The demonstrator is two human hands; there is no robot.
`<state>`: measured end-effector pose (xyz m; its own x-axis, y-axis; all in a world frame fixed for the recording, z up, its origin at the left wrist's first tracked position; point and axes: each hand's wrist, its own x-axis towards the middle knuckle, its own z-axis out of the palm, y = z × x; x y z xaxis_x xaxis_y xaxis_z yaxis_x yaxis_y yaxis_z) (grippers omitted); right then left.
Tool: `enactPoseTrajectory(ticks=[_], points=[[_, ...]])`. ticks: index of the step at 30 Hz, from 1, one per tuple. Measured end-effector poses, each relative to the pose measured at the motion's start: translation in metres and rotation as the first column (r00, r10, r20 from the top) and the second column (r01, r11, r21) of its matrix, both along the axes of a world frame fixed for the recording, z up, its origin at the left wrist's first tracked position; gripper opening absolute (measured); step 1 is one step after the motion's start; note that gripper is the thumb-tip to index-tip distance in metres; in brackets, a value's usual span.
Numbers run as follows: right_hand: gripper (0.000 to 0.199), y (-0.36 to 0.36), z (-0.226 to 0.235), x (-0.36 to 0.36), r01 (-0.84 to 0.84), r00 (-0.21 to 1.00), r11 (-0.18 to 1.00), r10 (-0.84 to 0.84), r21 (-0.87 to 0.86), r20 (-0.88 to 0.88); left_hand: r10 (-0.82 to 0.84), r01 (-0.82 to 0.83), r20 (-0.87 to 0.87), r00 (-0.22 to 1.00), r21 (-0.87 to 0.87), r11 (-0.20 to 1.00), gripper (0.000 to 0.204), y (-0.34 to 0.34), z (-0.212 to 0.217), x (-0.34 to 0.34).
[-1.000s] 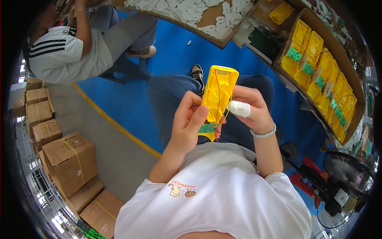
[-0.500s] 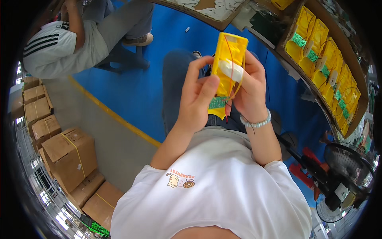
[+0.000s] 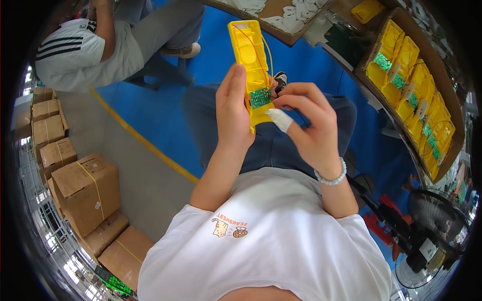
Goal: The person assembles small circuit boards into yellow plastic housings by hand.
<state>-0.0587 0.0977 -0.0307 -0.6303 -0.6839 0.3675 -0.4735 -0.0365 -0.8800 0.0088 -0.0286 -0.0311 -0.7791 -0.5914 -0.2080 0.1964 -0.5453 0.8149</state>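
Observation:
A long yellow plastic housing [image 3: 255,60] tilts in front of me, its hollow inner side facing up. My left hand [image 3: 233,108] is closed round its left edge. A green circuit board [image 3: 260,98] sits across the lower part, and thin red and yellow wires [image 3: 269,55] run along the housing. At the board's right edge, my right hand [image 3: 314,118] has its fingertips and thumb drawn close together; whatever lies between them is too small to name. A white wrap [image 3: 279,120] covers that thumb. Dark wire shows behind the right fingers.
On the right, a cardboard box [image 3: 454,158] holds several similar yellow housings [image 3: 404,52] with boards. A tray of white parts [image 3: 296,15] stands ahead. A black fan [image 3: 432,215] is at lower right, stacked cartons [image 3: 90,188] at left, and a seated person [image 3: 85,52] at upper left.
The housing has shifted up and left, showing more of its hollow inside. My right hand has left the housing's upper right side and come down to the circuit board's edge.

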Motion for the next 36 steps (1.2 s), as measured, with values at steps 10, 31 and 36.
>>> enactPoseTrajectory(ticks=[10, 31, 36], points=[[0.025, 0.015, 0.021, -0.003, 0.052, 0.992, 0.995, -0.041, 0.089, -0.123, 0.026, -0.022, -0.14, 0.99, 0.033, 0.999, 0.037, 0.015, -0.005, -0.009], [0.024, -0.111, 0.042, -0.164, 0.514, 0.693, 0.603, 0.128, 0.61, -0.71, 0.056, 0.046, -0.274, 0.96, 0.35, 0.935, 0.031, -0.026, -0.029, 0.037], [0.016, -0.117, 0.037, -0.172, 0.505, 0.741, 0.559, 0.112, 0.658, -0.663, 0.07, 0.038, -0.29, 0.954, 0.352, 0.935, 0.033, -0.032, -0.026, 0.045]])
